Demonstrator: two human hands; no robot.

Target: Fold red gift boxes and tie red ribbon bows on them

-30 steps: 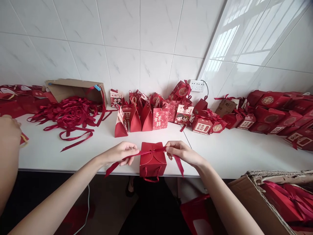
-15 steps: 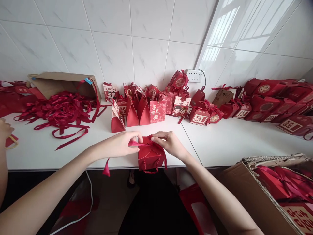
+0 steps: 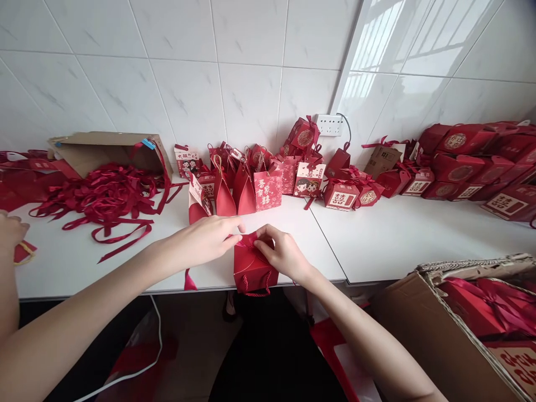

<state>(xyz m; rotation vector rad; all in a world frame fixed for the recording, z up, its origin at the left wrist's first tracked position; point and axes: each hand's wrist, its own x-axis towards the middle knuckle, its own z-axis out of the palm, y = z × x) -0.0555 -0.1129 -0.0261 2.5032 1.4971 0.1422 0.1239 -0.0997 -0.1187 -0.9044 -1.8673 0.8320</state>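
Note:
A red gift box (image 3: 255, 273) with a twisted cord handle sits at the table's front edge, its handle hanging toward me. A dark pink ribbon (image 3: 248, 240) lies across its top. My left hand (image 3: 213, 239) is at the box's upper left with the ribbon in its curled fingers; one ribbon tail (image 3: 190, 281) drops below the wrist over the table edge. My right hand (image 3: 281, 251) bends over the top right of the box, thumb and fingers pinching the ribbon near the middle. The fingers partly cover the crossing of the ribbon.
Behind stand several upright red gift bags (image 3: 268, 190) and boxes (image 3: 341, 195). At left, a cardboard box (image 3: 104, 139) spills loose ribbons (image 3: 109, 192). Another person's hand (image 3: 10, 231) is at far left. Stacked red boxes (image 3: 458, 167) and an open carton (image 3: 419, 312) are at right.
My hands have drawn closer together over the box top. The ribbon stretch between the left hand and box looks shorter, and the right fingers have curled further over it. The view has shifted slightly.

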